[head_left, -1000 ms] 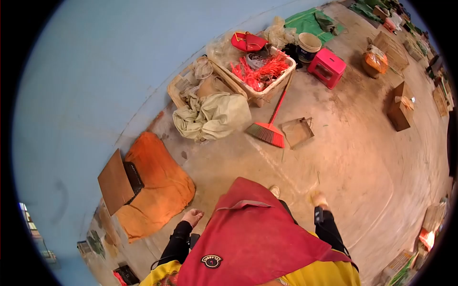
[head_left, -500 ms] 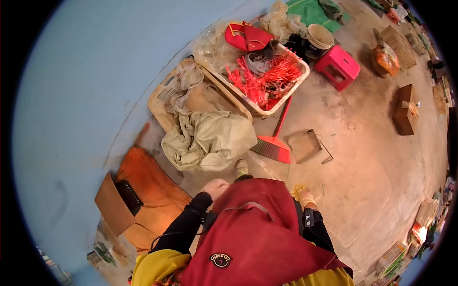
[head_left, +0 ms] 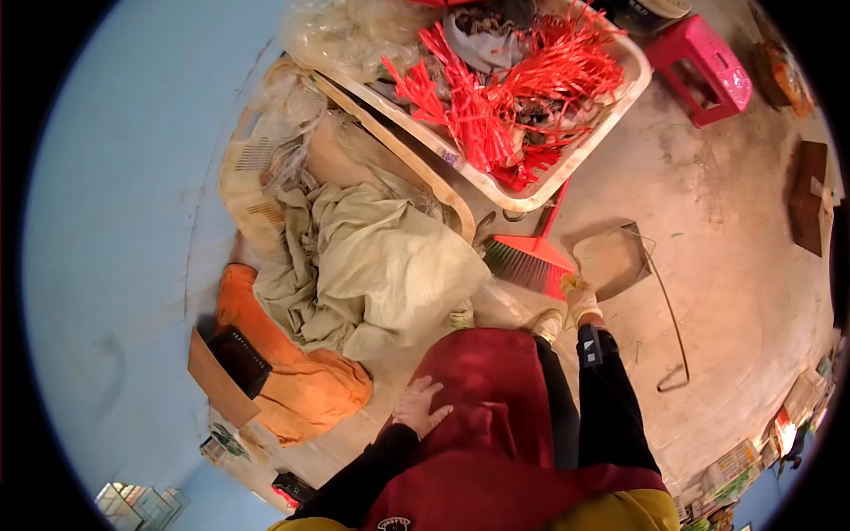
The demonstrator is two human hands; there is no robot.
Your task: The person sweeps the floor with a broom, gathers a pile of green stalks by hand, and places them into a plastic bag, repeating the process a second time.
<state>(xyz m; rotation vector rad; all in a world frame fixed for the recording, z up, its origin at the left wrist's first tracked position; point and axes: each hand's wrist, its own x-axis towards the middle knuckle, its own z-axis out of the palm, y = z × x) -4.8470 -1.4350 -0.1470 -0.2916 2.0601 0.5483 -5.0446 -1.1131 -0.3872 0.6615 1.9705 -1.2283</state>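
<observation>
My left hand rests on the dark red apron, its fingers spread and holding nothing. Out in front, my right hand is closed around a small, crumpled yellow thing whose kind I cannot tell. That hand overlaps the near left edge of the dustpan, which has a long wire handle lying to the right. Just left of it is the broom, with an orange-red head and dark bristles; its red handle runs under the rim of the white crate.
Red plastic strips fill the white crate. A pale green sheet covers part of a beige basket by the blue wall. Nearby lie an orange cloth and an open cardboard box. A pink stool stands at upper right.
My right hand has moved forward to the dustpan with the yellow thing. My left hand has opened out on the apron. The view has come closer to the crate and broom.
</observation>
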